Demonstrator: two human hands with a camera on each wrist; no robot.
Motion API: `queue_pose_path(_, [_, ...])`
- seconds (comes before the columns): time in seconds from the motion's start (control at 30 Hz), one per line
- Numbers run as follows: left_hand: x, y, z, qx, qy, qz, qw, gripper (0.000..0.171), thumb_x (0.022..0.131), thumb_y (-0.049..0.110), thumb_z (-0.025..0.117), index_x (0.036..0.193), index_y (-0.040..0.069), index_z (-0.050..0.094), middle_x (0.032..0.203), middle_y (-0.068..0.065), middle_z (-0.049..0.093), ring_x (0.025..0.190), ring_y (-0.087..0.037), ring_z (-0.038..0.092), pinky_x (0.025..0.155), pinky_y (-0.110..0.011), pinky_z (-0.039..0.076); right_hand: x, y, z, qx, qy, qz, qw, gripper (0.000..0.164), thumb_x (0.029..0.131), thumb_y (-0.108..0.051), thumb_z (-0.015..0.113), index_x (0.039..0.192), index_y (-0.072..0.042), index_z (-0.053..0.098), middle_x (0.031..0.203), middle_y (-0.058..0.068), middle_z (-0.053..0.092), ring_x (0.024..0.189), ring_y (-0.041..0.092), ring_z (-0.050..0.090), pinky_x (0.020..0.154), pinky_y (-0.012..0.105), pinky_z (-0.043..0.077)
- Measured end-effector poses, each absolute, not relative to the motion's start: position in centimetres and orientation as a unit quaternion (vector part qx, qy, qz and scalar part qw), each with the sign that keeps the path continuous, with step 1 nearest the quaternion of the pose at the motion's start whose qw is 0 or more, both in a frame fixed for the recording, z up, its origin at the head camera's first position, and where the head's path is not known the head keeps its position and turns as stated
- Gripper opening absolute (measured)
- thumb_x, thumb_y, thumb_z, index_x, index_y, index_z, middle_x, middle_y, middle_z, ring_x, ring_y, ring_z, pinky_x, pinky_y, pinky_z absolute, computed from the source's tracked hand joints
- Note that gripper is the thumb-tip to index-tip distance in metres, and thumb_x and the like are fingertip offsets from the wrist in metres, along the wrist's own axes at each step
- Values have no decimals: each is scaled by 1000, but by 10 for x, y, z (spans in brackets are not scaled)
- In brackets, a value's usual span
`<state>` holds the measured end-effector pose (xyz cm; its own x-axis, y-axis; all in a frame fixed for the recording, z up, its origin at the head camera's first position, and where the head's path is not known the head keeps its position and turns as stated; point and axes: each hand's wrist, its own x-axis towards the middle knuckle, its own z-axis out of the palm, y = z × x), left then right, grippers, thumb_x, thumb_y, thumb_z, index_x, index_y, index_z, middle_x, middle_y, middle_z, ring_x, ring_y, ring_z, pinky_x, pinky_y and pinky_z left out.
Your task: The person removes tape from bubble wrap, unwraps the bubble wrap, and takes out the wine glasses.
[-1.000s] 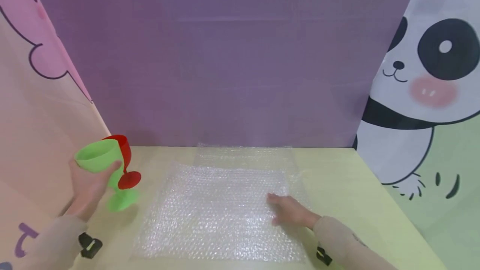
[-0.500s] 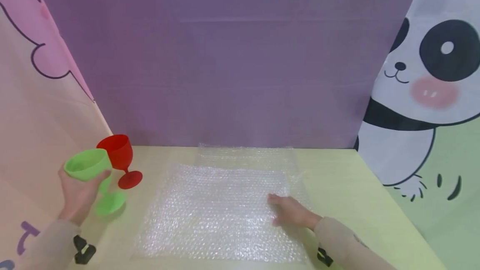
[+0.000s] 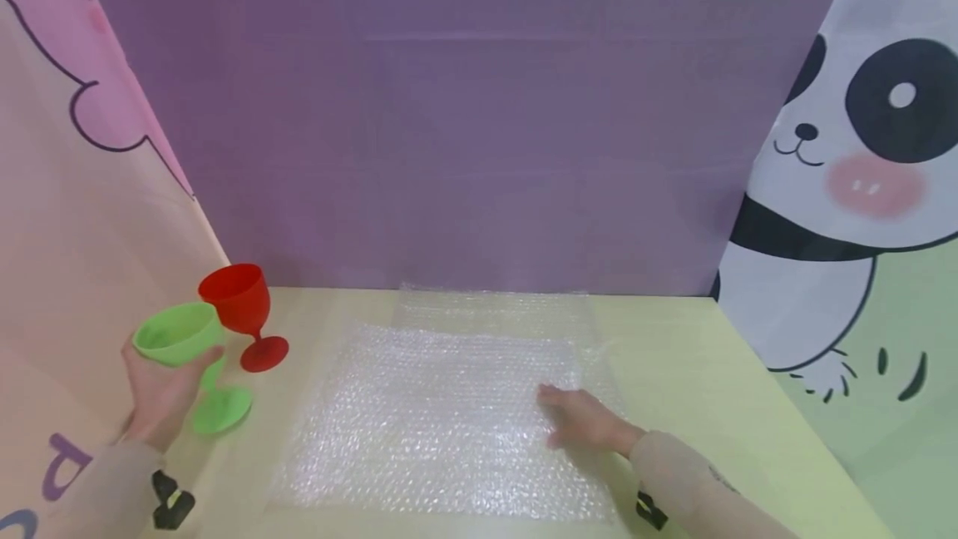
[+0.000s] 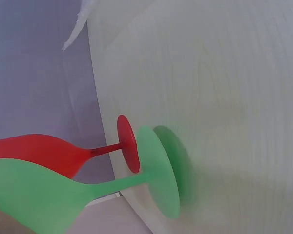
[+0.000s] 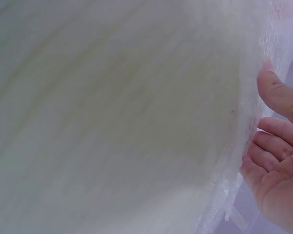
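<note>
My left hand (image 3: 159, 385) grips the bowl of a light green goblet (image 3: 180, 337), thumb across its front. The goblet is upright, its foot right at the tabletop at the left. In the left wrist view its stem and round foot (image 4: 158, 170) show, with a green-tinted shadow close beside the foot. A red goblet (image 3: 245, 306) stands just behind it, untouched. My right hand (image 3: 587, 422) is over the right side of a clear bubble wrap sheet (image 3: 434, 439), holding nothing. The right wrist view shows its fingers (image 5: 273, 141) loosely bent at the wrap's edge, thumb apart.
The bubble wrap lies flat across the middle of the pale wooden table (image 3: 711, 422), with a second layer (image 3: 494, 314) reaching to the back edge. A purple cloth (image 3: 479, 123) hangs behind, and printed curtains (image 3: 816, 306) flank both sides.
My left hand has carried the green goblet left and down, away from in front of the red goblet, then nearly stopped. The right hand has stayed in place over the bubble wrap.
</note>
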<state>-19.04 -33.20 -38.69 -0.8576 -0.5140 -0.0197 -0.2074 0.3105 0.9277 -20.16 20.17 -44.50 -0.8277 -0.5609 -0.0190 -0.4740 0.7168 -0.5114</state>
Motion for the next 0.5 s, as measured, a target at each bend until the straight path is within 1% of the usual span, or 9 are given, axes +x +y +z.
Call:
queue_pose_path(0.37, [-191, -333, -390, 222, -791, -550, 146, 98, 83, 34, 65, 142, 27, -13, 150, -14, 8, 129, -35, 20, 110, -55, 21, -203, 203, -446, -283, 922, -248, 90, 71, 69, -16, 74, 127, 12, 44, 136, 30, 37, 126, 46, 36, 106, 55, 25])
queue_pose_path(0.5, [-191, -336, -394, 217, -794, -547, 149, 98, 83, 34, 65, 142, 27, -13, 150, -14, 7, 129, -35, 19, 110, -56, 19, -202, 202, -445, -279, 921, -255, 95, 71, 69, -16, 74, 128, 11, 44, 137, 30, 37, 127, 45, 35, 106, 55, 25])
